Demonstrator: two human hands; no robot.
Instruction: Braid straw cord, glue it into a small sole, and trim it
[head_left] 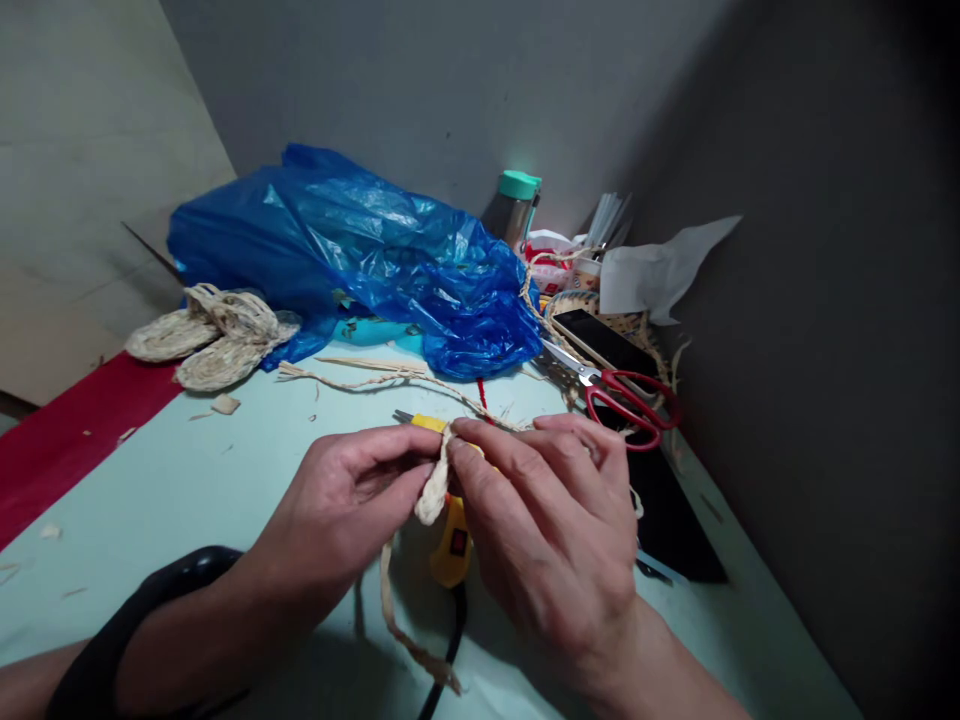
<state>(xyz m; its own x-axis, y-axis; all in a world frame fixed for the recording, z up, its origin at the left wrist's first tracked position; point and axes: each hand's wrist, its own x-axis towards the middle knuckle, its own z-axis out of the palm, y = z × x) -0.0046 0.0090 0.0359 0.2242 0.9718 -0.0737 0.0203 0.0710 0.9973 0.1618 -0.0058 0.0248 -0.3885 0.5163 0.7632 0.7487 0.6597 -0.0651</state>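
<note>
Between my two hands is a small woven piece of pale straw, its rounded end pointing down toward me. My left hand pinches it from the left with thumb and forefinger. From the right, the fingertips of my right hand press on its upper part. A loose straw strand hangs below my left hand. Behind and under the hands lies a yellow glue gun with a black cord, partly covered by my fingers.
Red-handled scissors and a phone rest on a basket at the right. A big blue plastic bag fills the back. Woven straw slippers lie at the left. A braided straw cord crosses the table, near a green-lidded bottle.
</note>
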